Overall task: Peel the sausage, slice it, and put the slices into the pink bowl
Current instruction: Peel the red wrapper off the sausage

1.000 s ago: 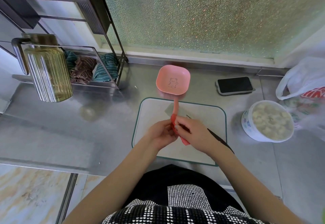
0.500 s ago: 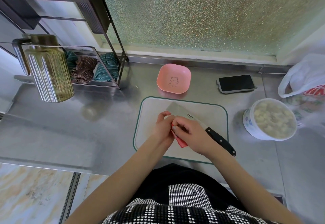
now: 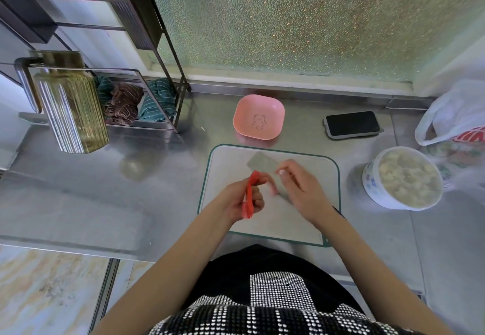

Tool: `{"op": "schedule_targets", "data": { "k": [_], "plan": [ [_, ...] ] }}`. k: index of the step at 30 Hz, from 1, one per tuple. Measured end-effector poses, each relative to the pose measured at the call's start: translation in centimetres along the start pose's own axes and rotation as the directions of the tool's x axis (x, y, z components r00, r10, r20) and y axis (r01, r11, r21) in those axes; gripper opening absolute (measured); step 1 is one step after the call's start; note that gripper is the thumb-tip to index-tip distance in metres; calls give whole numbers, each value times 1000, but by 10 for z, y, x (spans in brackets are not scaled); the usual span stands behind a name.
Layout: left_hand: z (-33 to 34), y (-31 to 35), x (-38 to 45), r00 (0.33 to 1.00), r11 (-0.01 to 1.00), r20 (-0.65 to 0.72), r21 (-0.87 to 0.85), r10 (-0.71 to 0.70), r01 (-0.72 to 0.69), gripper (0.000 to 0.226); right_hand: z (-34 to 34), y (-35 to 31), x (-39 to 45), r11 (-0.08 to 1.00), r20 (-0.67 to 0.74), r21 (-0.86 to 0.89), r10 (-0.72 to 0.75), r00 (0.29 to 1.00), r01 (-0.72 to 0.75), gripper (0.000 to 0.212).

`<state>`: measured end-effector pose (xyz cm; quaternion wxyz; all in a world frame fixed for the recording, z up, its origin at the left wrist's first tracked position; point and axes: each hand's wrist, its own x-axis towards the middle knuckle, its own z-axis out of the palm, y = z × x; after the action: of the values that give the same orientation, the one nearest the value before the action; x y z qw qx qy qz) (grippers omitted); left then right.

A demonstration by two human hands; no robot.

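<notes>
My left hand (image 3: 242, 199) is shut on the red sausage casing (image 3: 248, 195), held over the left part of the white cutting board (image 3: 312, 219). A blurred pale pink length, apparently the peeled sausage (image 3: 271, 186), sticks out of the casing toward my right hand. My right hand (image 3: 299, 187) hovers just right of it, blurred, fingers loosely apart with nothing seen in them. The knife blade (image 3: 261, 161) lies on the board beyond my hands, its handle hidden under my right arm. The pink bowl (image 3: 258, 116) sits empty behind the board.
A black phone (image 3: 351, 124) lies at the back right. A white tub of pale food balls (image 3: 404, 177) stands right of the board, with a plastic bag (image 3: 456, 114) behind it. A ribbed glass jug (image 3: 70, 108) and a wire rack with cloths (image 3: 136, 101) are at the left.
My hands have come apart. The left hand drew the red casing down and left, and the right hand lifted off toward the right. The camera view shifted slightly.
</notes>
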<state>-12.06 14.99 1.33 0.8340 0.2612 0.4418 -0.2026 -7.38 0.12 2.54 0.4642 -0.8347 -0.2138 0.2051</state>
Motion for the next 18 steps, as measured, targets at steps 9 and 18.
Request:
{"op": "schedule_targets", "data": {
  "k": [9,18],
  "plan": [
    [3,4,-7,987,998,158,58,-3,-6,38,6,17,28,994,245,-49,-86,966,101,34],
    [3,12,-8,991,999,129,29,34,-38,46,9,17,26,970,148,-120,-193,970,211,20]
  ]
}}
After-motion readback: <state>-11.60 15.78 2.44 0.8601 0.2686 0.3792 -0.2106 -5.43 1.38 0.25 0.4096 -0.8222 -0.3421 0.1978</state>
